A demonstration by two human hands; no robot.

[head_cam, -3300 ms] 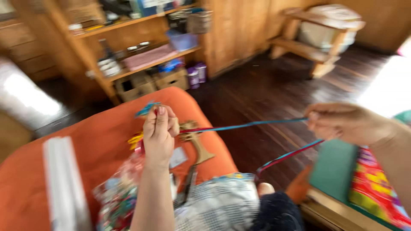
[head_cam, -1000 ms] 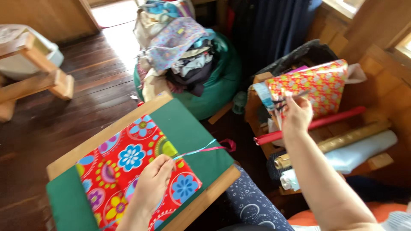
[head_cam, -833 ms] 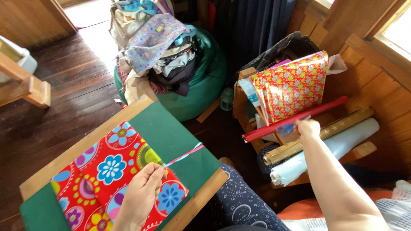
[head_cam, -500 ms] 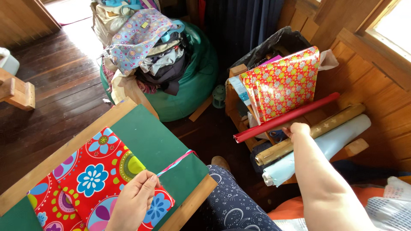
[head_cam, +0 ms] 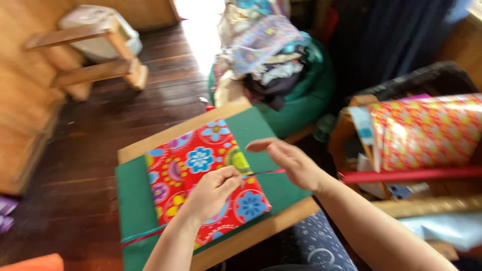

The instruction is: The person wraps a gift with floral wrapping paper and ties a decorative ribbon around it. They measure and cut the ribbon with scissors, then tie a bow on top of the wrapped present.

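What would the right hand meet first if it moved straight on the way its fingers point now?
The right hand points left, open above the green board. It would probably first meet the red flowered parcel, near the left hand pinching the ribbon; depth is unclear.

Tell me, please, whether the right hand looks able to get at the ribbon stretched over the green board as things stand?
Probably yes. The right hand hovers open just above the ribbon, which the left hand pinches taut over the wrapped parcel; nothing lies between them.
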